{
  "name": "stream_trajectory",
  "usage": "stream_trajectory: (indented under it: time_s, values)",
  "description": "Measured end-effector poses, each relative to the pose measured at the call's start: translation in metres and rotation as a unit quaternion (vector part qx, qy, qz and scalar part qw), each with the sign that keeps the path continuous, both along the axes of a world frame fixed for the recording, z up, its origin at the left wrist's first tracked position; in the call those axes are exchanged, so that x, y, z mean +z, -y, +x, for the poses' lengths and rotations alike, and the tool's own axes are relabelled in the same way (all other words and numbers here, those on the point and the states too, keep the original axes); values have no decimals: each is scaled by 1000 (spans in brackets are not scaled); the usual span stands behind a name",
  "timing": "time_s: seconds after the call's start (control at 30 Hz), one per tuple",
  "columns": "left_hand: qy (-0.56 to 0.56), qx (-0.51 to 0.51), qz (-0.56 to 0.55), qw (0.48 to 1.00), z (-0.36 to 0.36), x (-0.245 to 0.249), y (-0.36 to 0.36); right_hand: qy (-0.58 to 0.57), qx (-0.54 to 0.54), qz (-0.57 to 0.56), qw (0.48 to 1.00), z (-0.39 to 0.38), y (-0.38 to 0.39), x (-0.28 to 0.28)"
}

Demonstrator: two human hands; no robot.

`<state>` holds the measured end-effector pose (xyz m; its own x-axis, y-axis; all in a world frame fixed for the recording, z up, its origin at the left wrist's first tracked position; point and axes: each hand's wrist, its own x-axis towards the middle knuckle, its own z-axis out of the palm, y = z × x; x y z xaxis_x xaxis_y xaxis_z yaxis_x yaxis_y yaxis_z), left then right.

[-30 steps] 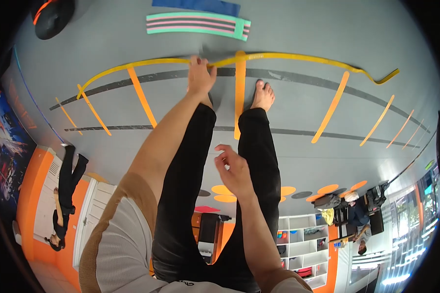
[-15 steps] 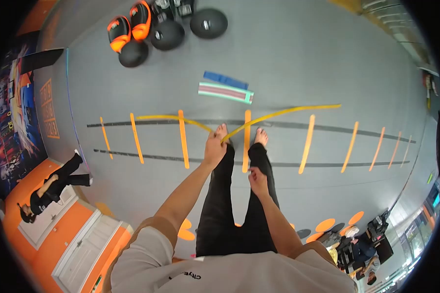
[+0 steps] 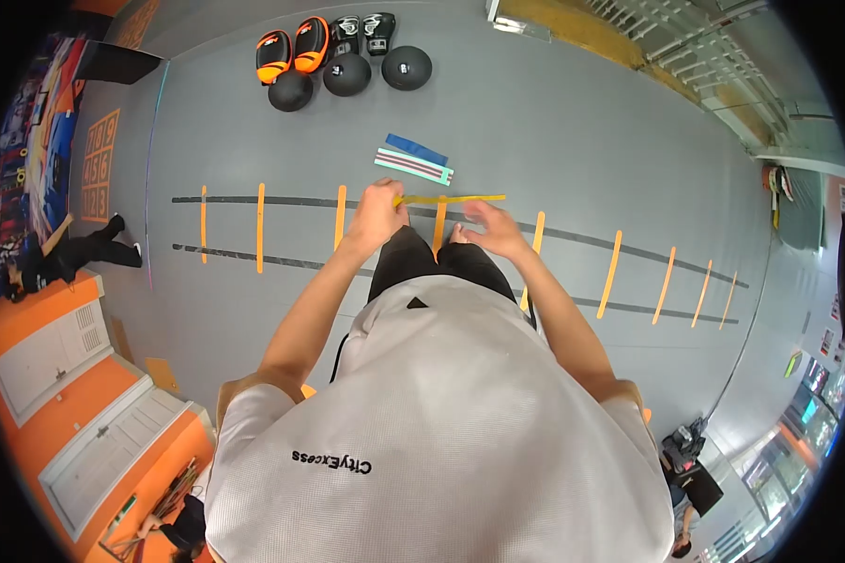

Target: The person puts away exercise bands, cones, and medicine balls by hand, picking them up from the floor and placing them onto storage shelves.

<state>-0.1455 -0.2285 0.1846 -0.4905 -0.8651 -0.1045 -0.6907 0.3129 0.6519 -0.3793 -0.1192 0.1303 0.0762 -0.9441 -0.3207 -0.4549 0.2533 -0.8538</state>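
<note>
At upper centre, our left hand [image 3: 377,214] grips a yellow band [image 3: 454,199] extending rightward above our right hand [image 3: 491,228], which is spread loosely; contact there we cannot tell. We judge this a one-handed hold; a two-handed one would call for the right to close. Beyond, blue [image 3: 417,149] and striped bands [image 3: 409,165] lie on the floor [image 3: 582,122] below black balls [image 3: 345,74].

Your left arm [image 3: 305,317] slants from lower left towards the frame's upper centre, left hand [image 3: 378,214] curled tight; your right arm [image 3: 563,305] angles inward from lower right, right hand [image 3: 495,228] loosely spread
</note>
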Motion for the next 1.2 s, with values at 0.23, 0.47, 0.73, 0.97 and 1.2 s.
stream_trajectory:
  time_s: [0.23, 0.47, 0.73, 0.97, 1.2]
  values:
    - [-19, -56, 8, 998, -22, 132, 6, 85, 12, -175, 981, 77, 64, 60]
    - [-457, -53, 44, 887, -8, 223, 27, 202, -104, -175, 958, 82, 73, 182]
    - [-294, -161, 213, 918, -16, 105, 31, 301, -149, -193, 922, 105, 111, 329]
    - [-277, -59, 34, 958, 45, -8, 55, 477, -111, -296, 820, 69, 113, 414]
    - [-16, 98, -32, 995, 160, -116, 59, 409, -163, -343, 830, 47, 119, 440]
